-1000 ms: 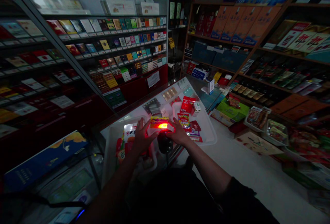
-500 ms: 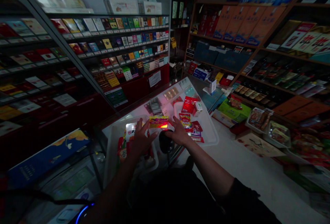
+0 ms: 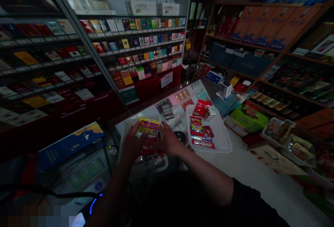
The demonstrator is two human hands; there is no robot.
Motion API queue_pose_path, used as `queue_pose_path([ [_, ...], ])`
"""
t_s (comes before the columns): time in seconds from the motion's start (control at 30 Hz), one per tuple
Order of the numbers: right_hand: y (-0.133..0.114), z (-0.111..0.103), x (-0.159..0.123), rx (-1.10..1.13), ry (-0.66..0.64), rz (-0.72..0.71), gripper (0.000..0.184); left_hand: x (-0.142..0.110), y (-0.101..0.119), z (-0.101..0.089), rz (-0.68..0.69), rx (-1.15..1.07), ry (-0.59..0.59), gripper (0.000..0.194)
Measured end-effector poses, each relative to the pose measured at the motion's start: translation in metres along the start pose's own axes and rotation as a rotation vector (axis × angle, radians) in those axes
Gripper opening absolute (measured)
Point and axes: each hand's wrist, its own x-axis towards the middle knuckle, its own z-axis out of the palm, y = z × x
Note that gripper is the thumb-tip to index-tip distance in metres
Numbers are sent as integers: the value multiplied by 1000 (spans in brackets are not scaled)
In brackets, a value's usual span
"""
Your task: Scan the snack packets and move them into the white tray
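A small yellow and pink box with printed sides is held between my two hands, above the left white tray. My left hand closes on its left end, with the thumb along the near side. My right hand grips the right end with the fingers. Red packets lie in the tray under the hands, partly hidden by them. Just right of my right hand stands a black rounded scanner on the counter.
On the right, another white tray holds a rainbow-coloured candy bag, a red packet, a small white box and other packs. A blurred dark item lies on the glass counter. A long blue box is at left.
Both hands have moved left with the yellow and pink box, from beside the scanner to over the left tray. The box has tilted. The camera view has turned left.
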Motion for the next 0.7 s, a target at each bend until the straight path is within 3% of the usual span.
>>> queue_pose_path([
  [0.07, -9, 19, 2, 96, -39, -35, 72, 1, -11, -8, -26, -3, 12, 60],
  [0.2, -23, 51, 3, 300, -243, 35, 40, 1, -42, -15, -151, 31, 5, 62],
  [0.33, -32, 56, 0, 294, -297, 15, 30, -2, -60, -12, -196, 35, 13, 65],
  [0.43, -34, 45, -3, 238, -308, 29, 28, -3, -53, -9, -206, 14, 31, 64],
  [0.7, -17, 16, -14, 271, -202, 51, 41, 6, -4, 8, -167, 8, 16, 59],
])
